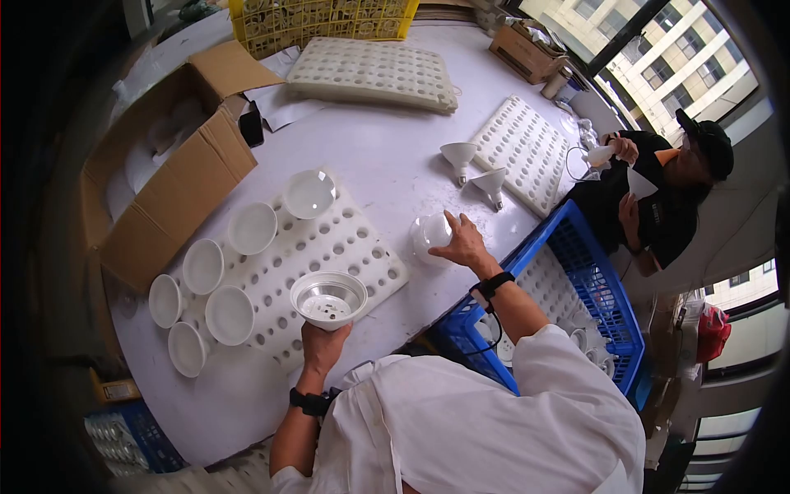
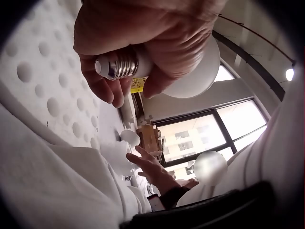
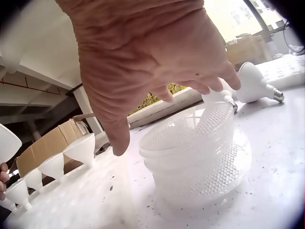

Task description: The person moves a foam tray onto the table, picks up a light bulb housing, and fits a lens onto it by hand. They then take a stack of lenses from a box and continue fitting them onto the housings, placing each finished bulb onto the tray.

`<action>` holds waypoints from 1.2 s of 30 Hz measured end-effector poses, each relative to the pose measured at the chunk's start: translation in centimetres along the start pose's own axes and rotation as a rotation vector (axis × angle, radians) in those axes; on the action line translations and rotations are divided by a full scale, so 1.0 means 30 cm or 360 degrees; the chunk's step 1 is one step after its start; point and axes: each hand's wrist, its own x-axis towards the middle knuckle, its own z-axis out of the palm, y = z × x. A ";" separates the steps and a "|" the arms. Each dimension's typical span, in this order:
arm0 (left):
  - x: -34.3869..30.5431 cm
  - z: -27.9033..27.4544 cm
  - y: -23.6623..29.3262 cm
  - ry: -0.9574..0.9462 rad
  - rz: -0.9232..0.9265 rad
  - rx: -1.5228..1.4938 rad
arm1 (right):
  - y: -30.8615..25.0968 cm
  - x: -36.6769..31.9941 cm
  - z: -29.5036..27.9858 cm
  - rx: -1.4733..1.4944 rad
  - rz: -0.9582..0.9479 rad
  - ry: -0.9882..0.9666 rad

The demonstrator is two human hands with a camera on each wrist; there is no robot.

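My left hand (image 1: 322,349) grips a white bulb housing (image 1: 329,303) by its neck, with the open bowl facing up. In the left wrist view its metal screw base (image 2: 125,66) pokes out between the fingers. Over a short stack of clear textured plastic lens covers (image 3: 195,155) my right hand (image 1: 466,245) is spread, thumb on one side and fingers on the other. In the right wrist view the thumb (image 3: 117,138) stands apart from the stack. A perforated white foam tray (image 1: 329,239) near the left hand bears several white bulb housings (image 1: 230,315).
An open cardboard box (image 1: 185,189) stands at the left. Two bulbs (image 1: 490,186) lie beyond the right hand, by another foam tray (image 1: 527,152). More foam (image 1: 370,70) sits at the back. A blue crate (image 1: 605,272) borders the table's right edge; another person (image 1: 658,198) works behind it.
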 end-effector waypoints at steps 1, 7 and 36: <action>-0.002 -0.004 0.012 0.0037 -0.0024 -0.0018 | 0.004 0.005 0.003 0.0077 0.0001 -0.0005; -0.003 -0.018 0.003 0.0024 -0.0047 -0.0005 | -0.006 0.000 -0.011 -0.0007 0.0006 0.0017; 0.075 0.063 0.115 -0.0235 0.0057 0.0923 | -0.319 -0.256 -0.037 0.1922 -0.1094 -0.0911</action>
